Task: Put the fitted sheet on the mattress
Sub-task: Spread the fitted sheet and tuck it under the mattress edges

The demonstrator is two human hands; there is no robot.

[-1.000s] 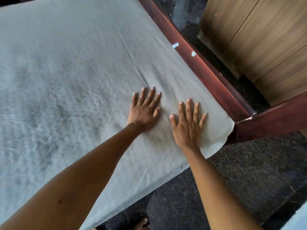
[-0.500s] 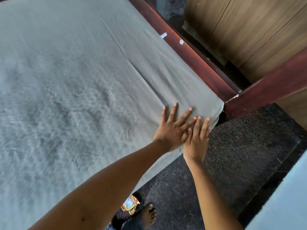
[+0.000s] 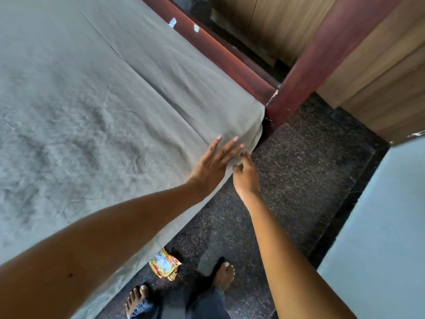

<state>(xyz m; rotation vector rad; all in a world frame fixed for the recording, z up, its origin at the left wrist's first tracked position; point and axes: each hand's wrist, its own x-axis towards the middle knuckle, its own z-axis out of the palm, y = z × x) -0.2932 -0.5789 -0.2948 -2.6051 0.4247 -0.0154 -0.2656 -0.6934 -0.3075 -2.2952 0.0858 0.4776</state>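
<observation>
Fitted sheet (image 3: 115, 88) lay spread over the whole top of the bed. The mattress itself was hidden under it, inside the red wooden bed frame (image 3: 230, 58).

Step in hand, prob.: seating the near corner, approx. 2 o'clock in the view, right by the frame's post (image 3: 310, 58).

Left hand (image 3: 212, 165) lay flat on the sheet at that corner w/ fingers straight and spread wide, holding nothing.

Right hand (image 3: 247, 173) was just beside it at 3 o'clock, off the edge by the drop of the sheet, w/ fingers curled. Couldn't tell if they pinched cloth.

Next move likely needs the hanging edge gripped, then pulled down and under the corner, w/ the left hand keeping the top taut.

A yellow wrapper (image 3: 164, 265) lay on the floor (image 3: 299, 169) at 6 o'clock.
</observation>
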